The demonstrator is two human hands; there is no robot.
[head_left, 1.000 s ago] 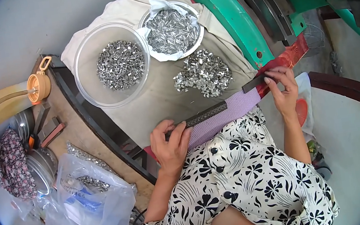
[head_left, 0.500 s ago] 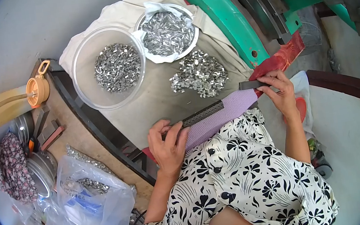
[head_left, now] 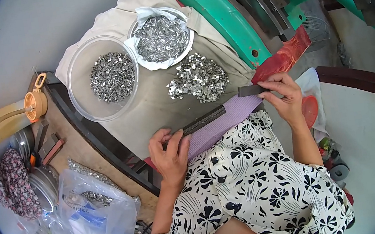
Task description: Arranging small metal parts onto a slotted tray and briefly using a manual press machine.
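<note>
Since the earlier frame, the dark bar (head_left: 248, 91) has turned from a slant to nearly level and come slightly nearer the patterned black strip (head_left: 204, 120). The right hand (head_left: 284, 92) pinches the bar between thumb and fingers; the left hand (head_left: 169, 155) pinches the strip's left end. That strip lies on lilac cloth (head_left: 220, 130) over the person's lap. Beyond sit a heap of silvery metal chips (head_left: 199, 77), a clear plastic tub (head_left: 79, 79) and a lined bowl (head_left: 192, 36). Leftward, a clear plastic bag (head_left: 119, 211) bears blue markings, too small to read.
</note>
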